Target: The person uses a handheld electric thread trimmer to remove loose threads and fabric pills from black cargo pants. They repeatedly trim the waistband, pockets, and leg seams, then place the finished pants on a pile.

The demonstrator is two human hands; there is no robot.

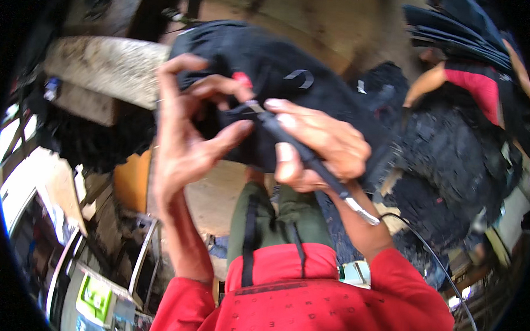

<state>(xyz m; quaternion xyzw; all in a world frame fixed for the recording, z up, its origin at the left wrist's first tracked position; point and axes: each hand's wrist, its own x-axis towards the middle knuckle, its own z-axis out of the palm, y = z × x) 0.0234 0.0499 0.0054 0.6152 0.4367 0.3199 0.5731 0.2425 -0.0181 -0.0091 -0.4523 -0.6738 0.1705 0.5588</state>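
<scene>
A black denim garment (332, 92) lies stretched out before me, with a small red patch and a curved white mark on it. My right hand (321, 141) is closed around a dark pen-shaped power tool (297, 148). A cord or hose runs from the tool's metal rear end. Its metal tip meets a bit of the black cloth beside my left fingertips. My left hand (184, 125) is curled, thumb and forefinger closed on a fold of the garment near that tip. Exactly what the tip touches is blurred.
A pale, rough-topped beam (111, 67) stands left of the garment. Piles of black cloth (458, 152) lie at the right, near another person's pink-red clothing (475, 88). The tool's thin cord (434, 253) curves down to the lower right. A bright green object (94, 296) sits lower left.
</scene>
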